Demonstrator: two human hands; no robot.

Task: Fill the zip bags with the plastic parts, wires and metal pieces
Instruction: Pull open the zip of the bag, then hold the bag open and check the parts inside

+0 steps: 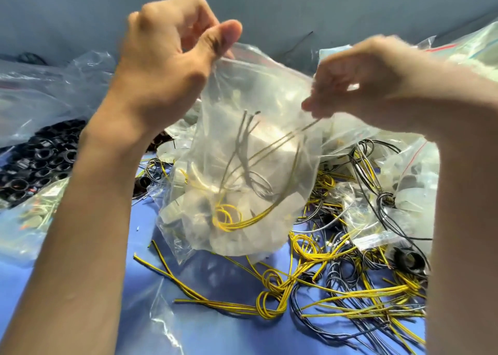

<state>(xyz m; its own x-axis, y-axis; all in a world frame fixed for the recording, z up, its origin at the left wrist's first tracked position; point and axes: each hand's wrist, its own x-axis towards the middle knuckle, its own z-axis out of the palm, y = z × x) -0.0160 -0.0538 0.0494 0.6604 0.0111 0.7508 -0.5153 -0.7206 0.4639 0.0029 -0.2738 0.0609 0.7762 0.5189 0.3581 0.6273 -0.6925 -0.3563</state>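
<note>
- Hands hold a clear zip bag (258, 106) up above the blue table (89, 325), its lower end hanging just over the tabletop
- The left hand (167, 66) pinches the left corner of the bag's mouth between the thumb and curled fingers, thumb pad pressed flat on the plastic
- The right hand (361, 85) is blurred; its fingers are bunched at the right side of the mouth and pinch the plastic there, and I cannot tell whether a wire end is caught in the same pinch
- Inside the bag sits a coil of yellow-and-black wire (229, 217) near the bottom, with long strands running up toward the right hand, thin grey wires (242, 139) standing higher up, and pale plastic parts (272, 206) showing dimly through the film
- Loose wires (350, 295), yellow-and-black and dark grey, lie tangled on the table below and right of the bag
- A black plastic ring (408, 259) rests among those wires, close to the right forearm
- At the far left a large clear bag of black rings (45, 155) lies on the table, and just in front of it a smaller bag (27, 220) with pale and orange pieces
- More zip bags (463, 52), one with a red strip along its mouth, are piled behind the right hand
</note>
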